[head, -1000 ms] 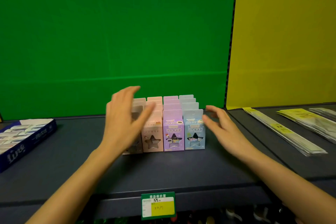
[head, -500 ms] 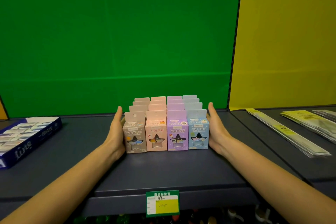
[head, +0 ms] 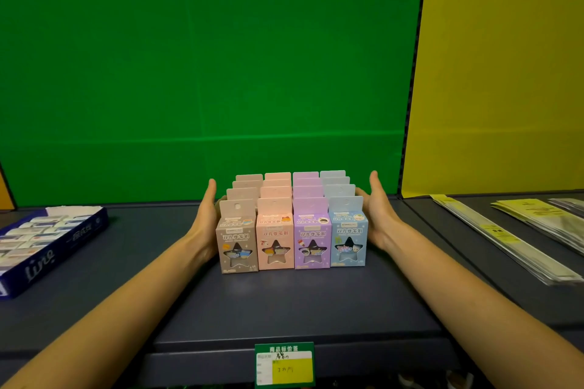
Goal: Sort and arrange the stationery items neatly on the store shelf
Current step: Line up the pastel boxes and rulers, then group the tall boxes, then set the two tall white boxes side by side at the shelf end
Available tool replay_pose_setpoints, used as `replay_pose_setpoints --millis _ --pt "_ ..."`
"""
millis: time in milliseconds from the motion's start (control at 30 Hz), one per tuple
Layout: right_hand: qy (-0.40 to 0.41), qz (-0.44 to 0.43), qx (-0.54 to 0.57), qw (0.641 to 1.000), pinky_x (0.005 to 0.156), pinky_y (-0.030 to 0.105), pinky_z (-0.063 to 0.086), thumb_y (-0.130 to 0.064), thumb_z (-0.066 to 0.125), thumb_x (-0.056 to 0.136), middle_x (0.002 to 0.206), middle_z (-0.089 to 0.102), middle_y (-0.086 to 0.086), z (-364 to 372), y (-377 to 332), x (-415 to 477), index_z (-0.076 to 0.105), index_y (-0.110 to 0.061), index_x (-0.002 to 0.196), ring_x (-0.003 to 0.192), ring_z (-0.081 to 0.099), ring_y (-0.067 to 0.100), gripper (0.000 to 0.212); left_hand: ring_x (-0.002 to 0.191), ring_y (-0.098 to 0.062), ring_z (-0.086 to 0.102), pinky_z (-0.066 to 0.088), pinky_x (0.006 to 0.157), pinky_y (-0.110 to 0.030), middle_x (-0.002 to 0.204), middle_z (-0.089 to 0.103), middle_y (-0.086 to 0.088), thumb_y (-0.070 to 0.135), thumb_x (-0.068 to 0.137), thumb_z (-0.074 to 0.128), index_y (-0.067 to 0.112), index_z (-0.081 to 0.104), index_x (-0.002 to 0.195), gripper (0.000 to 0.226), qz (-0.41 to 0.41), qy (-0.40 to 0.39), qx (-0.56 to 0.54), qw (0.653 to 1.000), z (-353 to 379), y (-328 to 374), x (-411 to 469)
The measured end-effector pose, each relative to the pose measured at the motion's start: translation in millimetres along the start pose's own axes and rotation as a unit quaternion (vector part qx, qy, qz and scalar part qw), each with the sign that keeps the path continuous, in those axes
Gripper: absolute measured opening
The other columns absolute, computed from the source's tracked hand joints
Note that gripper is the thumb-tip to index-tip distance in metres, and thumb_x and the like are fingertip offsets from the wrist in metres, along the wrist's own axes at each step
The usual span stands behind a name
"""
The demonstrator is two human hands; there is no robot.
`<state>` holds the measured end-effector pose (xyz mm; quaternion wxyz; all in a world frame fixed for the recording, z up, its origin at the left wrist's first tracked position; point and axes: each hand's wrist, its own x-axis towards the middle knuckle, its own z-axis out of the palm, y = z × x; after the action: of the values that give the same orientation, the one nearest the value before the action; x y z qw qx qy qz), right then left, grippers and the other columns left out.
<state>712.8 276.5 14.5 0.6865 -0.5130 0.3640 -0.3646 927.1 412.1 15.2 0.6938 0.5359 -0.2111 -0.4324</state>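
Observation:
A block of small pencil-sharpener boxes stands upright on the dark shelf (head: pixel 284 303), in rows several deep. The front row runs grey-brown (head: pixel 236 240), pink (head: pixel 275 238), purple (head: pixel 311 237), light blue (head: pixel 348 235), each with a star-shaped window. My left hand (head: pixel 205 215) lies flat against the left side of the block, fingers straight and pointing back. My right hand (head: pixel 377 211) presses flat against the right side in the same way. Both palms face inward and the boxes sit tight between them.
A blue display tray (head: pixel 47 249) of small white items lies at the left. Clear plastic packets with yellow labels (head: pixel 505 237) lie on the neighbouring shelf to the right. A green price tag (head: pixel 284 363) hangs on the shelf's front edge. Green and yellow back panels stand behind.
A second ago both hands hovered loosely around the boxes, the left one in front of them. They have come down flat onto the two sides and squeezed the rows together.

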Motion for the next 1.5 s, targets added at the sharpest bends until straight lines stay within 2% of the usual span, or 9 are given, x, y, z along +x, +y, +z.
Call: replay_pose_setpoints --millis 100,200,367,467,533,733,833,1167,1500 --pt "-0.01 0.001 -0.003 1.0 0.062 0.034 0.045 -0.064 0.013 0.09 0.058 0.072 0.004 2.9 3.1 3.7 0.058 -0.016 0.093 0.057 0.069 0.018 0.066 0.054 -0.025 0.069 0.054 0.065 -0.038 0.064 0.073 -0.011 0.07 0.083 0.029 0.012 0.069 0.079 0.07 -0.011 -0.017 -0.009 1.0 1.4 -3.5 7.7" --pt "-0.008 -0.011 0.004 1.0 0.054 0.032 0.04 -0.063 0.015 0.09 0.044 0.066 -0.001 3.4 5.9 7.7 0.052 -0.019 0.075 0.038 0.063 0.012 0.06 0.05 -0.024 0.068 0.057 0.052 -0.032 0.06 0.072 -0.01 0.07 0.083 0.03 0.012 0.074 0.06 0.077 -0.008 -0.044 -0.024 0.999 3.3 -6.0 10.3" --pt "-0.02 -0.026 -0.033 0.999 0.061 0.033 0.043 -0.062 0.012 0.091 0.058 0.072 0.0 3.6 5.1 2.1 0.057 -0.018 0.085 0.051 0.068 0.011 0.063 0.056 -0.026 0.07 0.048 0.071 -0.042 0.064 0.073 -0.012 0.069 0.084 0.024 0.01 0.064 0.084 0.071 -0.01 -0.059 0.018 0.998 0.5 -2.5 9.4" --pt "0.016 -0.046 -0.061 0.997 0.104 0.043 0.039 -0.059 0.015 0.092 0.135 0.054 0.01 -1.4 1.2 -12.2 0.039 -0.014 0.138 0.121 0.054 0.021 0.069 0.101 -0.03 0.063 0.044 0.095 -0.045 0.109 0.069 -0.016 0.066 0.088 0.023 0.008 0.05 0.124 0.073 0.006 -0.045 0.084 0.995 -3.0 6.2 6.7" --pt "0.067 -0.081 -0.138 0.985 0.117 0.041 0.022 -0.053 0.022 0.095 0.153 0.03 0.005 -11.9 -4.3 -30.3 0.027 -0.016 0.145 0.14 0.03 0.021 0.063 0.124 -0.03 0.047 0.034 0.105 -0.041 0.141 0.044 -0.015 0.053 0.093 0.028 0.01 0.03 0.141 0.064 0.078 -0.002 0.173 0.982 -8.1 13.6 5.8" --pt "0.144 -0.225 -0.347 0.899 0.098 0.022 0.029 -0.023 0.043 0.096 0.14 0.047 -0.002 -70.7 -19.9 -117.0 0.044 -0.02 0.135 0.129 0.041 0.013 0.039 0.097 -0.02 0.054 0.045 0.09 -0.031 0.12 0.058 -0.019 0.016 0.093 0.049 0.003 0.053 0.118 0.029 0.384 0.083 0.333 0.857 -19.2 31.6 -18.5" --pt "0.181 -0.263 -0.409 0.855 0.091 0.021 0.032 -0.017 0.048 0.094 0.124 0.056 -0.006 -108.7 -22.4 -167.0 0.054 -0.02 0.123 0.114 0.048 0.006 0.029 0.078 0.007 0.057 0.043 0.068 -0.003 0.094 0.064 0.012 0.017 0.091 0.052 0.02 0.059 0.106 0.017 0.49 0.051 0.384 0.781 -9.2 32.5 -49.2" --pt "0.341 -0.205 -0.56 0.727 0.084 0.033 0.05 -0.021 0.055 0.089 0.105 0.064 -0.013 -252.5 13.4 -339.2 0.06 -0.031 0.108 0.097 0.062 0.008 0.022 0.072 -0.002 0.057 0.048 0.065 -0.027 0.097 0.06 0.018 0.07 0.078 0.037 0.042 0.056 0.098 0.04 0.503 -0.17 0.474 0.703 103.4 -59.5 -159.0" --pt "0.418 -0.054 -0.577 0.7 0.076 0.028 0.049 -0.028 0.055 0.089 0.107 0.066 -0.012 -403.2 92.0 -453.1 0.061 -0.03 0.107 0.098 0.062 0.012 0.019 0.066 -0.024 0.069 0.05 0.047 -0.029 0.072 0.068 0.002 0.047 0.078 0.039 0.023 0.064 0.081 0.036 0.465 -0.177 0.629 0.598 246.7 -248.6 -260.3"
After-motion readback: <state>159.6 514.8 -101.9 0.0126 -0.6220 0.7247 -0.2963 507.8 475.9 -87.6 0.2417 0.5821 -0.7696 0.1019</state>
